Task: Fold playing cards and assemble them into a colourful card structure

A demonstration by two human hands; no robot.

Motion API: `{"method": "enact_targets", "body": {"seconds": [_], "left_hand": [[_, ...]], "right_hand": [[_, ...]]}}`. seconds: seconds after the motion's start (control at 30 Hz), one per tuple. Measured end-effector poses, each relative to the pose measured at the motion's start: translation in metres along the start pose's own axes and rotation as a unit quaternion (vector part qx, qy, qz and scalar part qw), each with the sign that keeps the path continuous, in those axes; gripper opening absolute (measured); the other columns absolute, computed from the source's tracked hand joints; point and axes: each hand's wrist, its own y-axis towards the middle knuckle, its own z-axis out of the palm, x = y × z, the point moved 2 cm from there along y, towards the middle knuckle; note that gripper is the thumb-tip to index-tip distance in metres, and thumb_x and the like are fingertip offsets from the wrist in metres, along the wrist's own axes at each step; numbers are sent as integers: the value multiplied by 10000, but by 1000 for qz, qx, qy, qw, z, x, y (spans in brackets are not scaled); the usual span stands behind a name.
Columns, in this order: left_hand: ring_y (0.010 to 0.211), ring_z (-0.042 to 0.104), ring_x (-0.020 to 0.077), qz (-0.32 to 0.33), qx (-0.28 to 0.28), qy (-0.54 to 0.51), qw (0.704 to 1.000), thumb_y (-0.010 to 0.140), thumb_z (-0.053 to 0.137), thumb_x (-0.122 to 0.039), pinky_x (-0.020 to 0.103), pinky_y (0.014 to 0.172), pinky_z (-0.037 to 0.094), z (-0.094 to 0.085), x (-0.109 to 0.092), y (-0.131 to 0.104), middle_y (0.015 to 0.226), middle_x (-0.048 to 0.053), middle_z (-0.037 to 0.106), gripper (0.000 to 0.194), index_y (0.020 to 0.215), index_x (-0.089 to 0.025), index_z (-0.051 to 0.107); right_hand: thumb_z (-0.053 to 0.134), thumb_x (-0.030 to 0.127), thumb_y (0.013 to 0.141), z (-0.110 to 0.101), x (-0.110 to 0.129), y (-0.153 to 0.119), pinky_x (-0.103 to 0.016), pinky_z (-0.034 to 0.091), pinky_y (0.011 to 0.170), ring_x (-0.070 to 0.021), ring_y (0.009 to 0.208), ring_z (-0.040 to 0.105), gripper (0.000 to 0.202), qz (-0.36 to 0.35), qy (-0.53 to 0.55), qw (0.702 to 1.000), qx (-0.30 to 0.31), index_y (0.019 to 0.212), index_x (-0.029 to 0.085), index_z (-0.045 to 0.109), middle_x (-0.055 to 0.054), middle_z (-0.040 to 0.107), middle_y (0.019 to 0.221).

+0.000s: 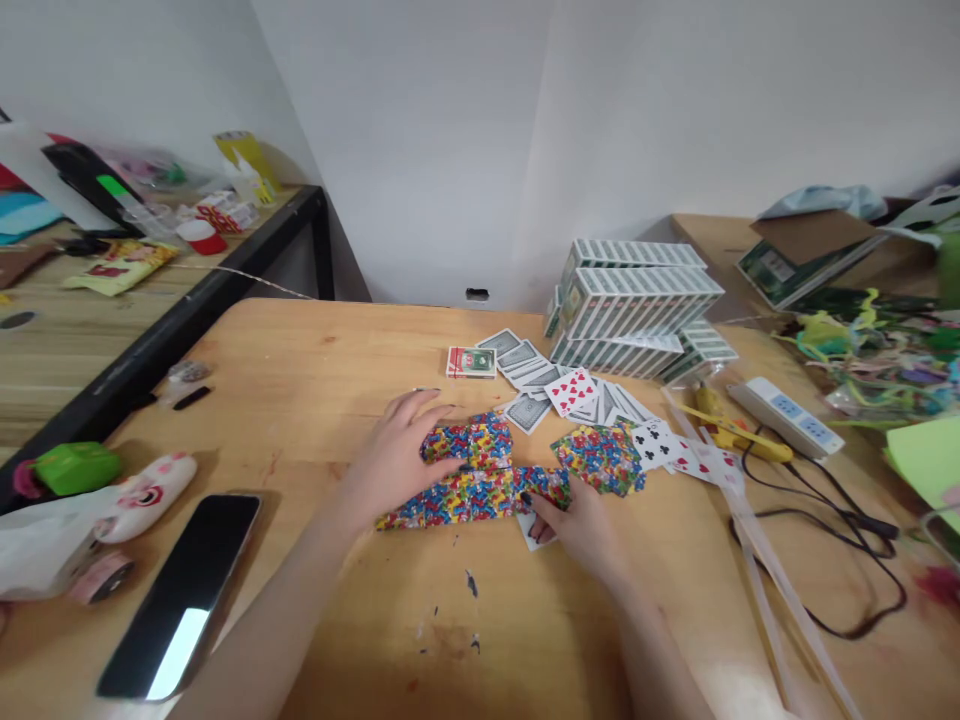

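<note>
Colourful patterned pieces (469,492) lie in joined rows on the wooden table, in front of me. Over their left end, my left hand (401,455) rests with its fingers spread, the fingertips at the upper pieces. At the right end of the rows, my right hand (576,520) has its thumb and fingers pinched on a patterned piece (551,484). Under that hand a white card (531,530) shows in part. Another patterned cluster (600,455) lies just right, touching face-up playing cards (654,443). Farther back are face-down cards (529,413) and a seven-like red heart card (571,391).
A card box (471,362) lies behind my hands, with stacked striped boxes (637,305) at the back right. A power strip (786,415), cables and clear strips (765,550) lie right. A phone (184,595) and plush toy (146,495) are left.
</note>
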Motion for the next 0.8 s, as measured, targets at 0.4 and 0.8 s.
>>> {"method": "enact_targets", "body": {"seconds": [0.4, 0.8], "left_hand": [[706, 578, 201, -1, 37, 90, 995, 864, 281, -396, 295, 609, 390, 72, -38, 46, 796, 95, 626, 388, 857, -158, 588], [699, 535, 186, -69, -51, 167, 982, 865, 289, -353, 295, 642, 359, 36, 1, 14, 711, 89, 581, 400, 695, -151, 589]], "right_hand": [[554, 318, 686, 2, 5, -3, -267, 463, 380, -164, 359, 559, 152, -22, -2, 1000, -15, 701, 211, 448, 26, 586, 432], [541, 389, 705, 6, -5, -1, -254, 452, 381, -154, 349, 547, 218, -15, -6, 1000, -19, 695, 210, 417, 33, 572, 416]]}}
